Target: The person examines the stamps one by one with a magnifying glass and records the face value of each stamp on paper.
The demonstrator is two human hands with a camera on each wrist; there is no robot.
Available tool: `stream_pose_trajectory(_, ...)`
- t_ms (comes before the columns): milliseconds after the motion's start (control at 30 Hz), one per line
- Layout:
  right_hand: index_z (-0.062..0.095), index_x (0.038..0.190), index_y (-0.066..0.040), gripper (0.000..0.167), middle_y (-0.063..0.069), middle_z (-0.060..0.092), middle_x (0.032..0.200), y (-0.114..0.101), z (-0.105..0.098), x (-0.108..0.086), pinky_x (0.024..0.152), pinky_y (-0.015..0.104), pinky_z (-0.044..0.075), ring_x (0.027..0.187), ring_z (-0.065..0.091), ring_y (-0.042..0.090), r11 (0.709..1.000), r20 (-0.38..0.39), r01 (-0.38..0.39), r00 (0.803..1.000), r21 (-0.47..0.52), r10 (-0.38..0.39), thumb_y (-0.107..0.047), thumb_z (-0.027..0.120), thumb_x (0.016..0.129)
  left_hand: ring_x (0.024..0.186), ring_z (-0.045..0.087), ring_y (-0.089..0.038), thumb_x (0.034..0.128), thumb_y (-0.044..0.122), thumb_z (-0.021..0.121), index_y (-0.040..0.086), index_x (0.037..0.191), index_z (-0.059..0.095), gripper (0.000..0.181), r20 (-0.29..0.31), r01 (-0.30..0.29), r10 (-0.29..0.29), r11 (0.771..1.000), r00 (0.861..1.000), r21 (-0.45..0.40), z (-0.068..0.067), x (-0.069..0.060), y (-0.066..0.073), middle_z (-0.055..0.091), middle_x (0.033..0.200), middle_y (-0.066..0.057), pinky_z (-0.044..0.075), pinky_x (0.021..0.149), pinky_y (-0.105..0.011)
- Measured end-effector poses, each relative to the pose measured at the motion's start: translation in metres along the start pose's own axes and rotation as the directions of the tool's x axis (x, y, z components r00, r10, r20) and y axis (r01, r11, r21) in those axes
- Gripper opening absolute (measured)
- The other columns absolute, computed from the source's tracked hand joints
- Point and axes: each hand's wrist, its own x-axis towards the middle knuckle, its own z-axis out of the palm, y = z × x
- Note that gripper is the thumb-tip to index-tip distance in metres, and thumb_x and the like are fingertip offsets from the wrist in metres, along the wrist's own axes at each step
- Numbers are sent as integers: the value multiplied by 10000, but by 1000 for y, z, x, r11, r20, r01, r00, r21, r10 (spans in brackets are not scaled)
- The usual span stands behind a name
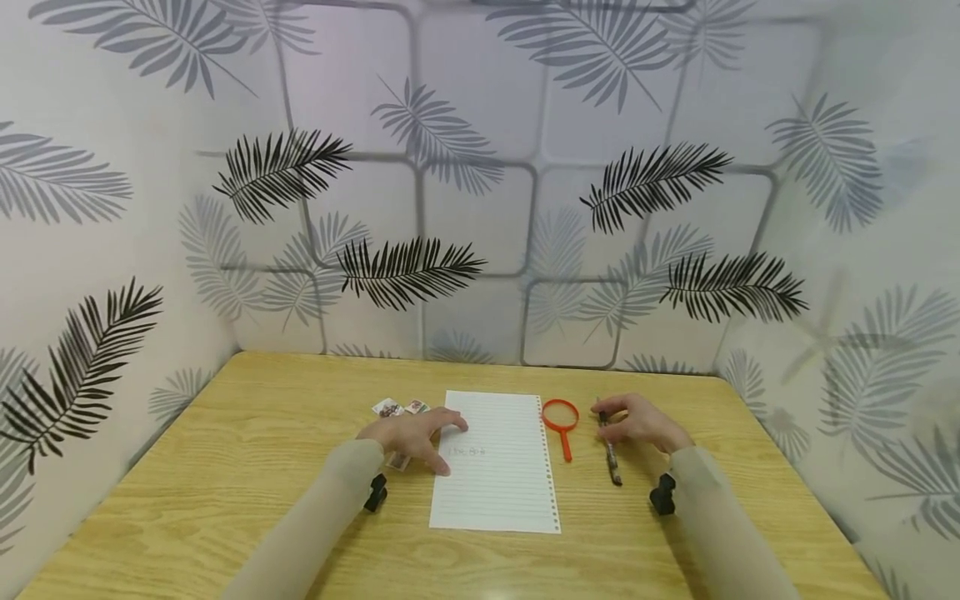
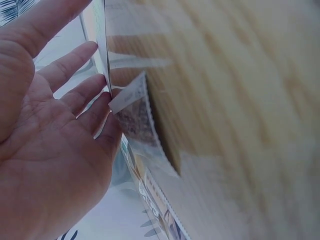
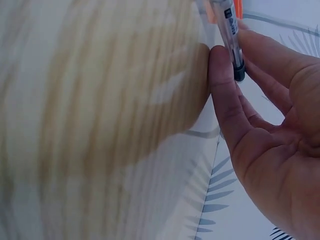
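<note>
My left hand (image 1: 412, 435) has its fingers spread over the left edge of a lined sheet of paper (image 1: 498, 492), which bears faint handwriting. Beside and partly beneath that hand lie several small stamps (image 1: 388, 407). One stamp with a toothed edge (image 2: 137, 117) curls up near the little finger in the left wrist view. At the right, my right hand (image 1: 643, 423) pinches a pen (image 1: 611, 458) near its far end. Thumb and fingers sit on either side of the pen's clear barrel (image 3: 229, 30) in the right wrist view.
A red magnifying glass (image 1: 566, 443) lies between the paper and the pen, its handle toward me. Everything is on a wooden table (image 1: 480, 571). A wall with a leaf pattern (image 1: 480, 208) stands behind the table's far edge and along both sides.
</note>
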Motion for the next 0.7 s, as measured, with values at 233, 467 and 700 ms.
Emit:
stream_pose_trajectory(233, 551, 1305, 107, 498, 245, 628, 1080, -6, 1, 1, 688, 302, 542, 756, 651, 133, 999, -4, -20, 1000, -38, 20, -41, 722, 861, 1511, 137, -316, 781, 263, 838, 234, 1423, 472, 740, -6, -1, 1, 1000, 1000, 1, -1, 2, -1, 194, 1633, -78, 189, 1182, -567)
stream_pose_trajectory(467, 593, 1260, 99, 461, 210, 633, 1037, -5, 2, 4, 628, 284, 522, 700, 601, 128, 996, 8, -5, 1000, -89, 6, -46, 738, 846, 1512, 139, -310, 786, 257, 834, 226, 1426, 472, 737, -4, -7, 7, 1000, 1000, -12, 0, 1, 0, 207, 1629, -64, 186, 1184, -562)
stream_pose_trajectory(700, 588, 1271, 100, 466, 282, 599, 1194, -2, 0, 4, 635, 269, 518, 723, 596, 130, 997, 38, 5, 999, -78, -2, -66, 734, 860, 1513, 128, -318, 786, 257, 834, 230, 1426, 472, 736, 0, 0, 0, 1000, 1000, -12, -1, 0, 1, 180, 1637, -77, 182, 1182, -571)
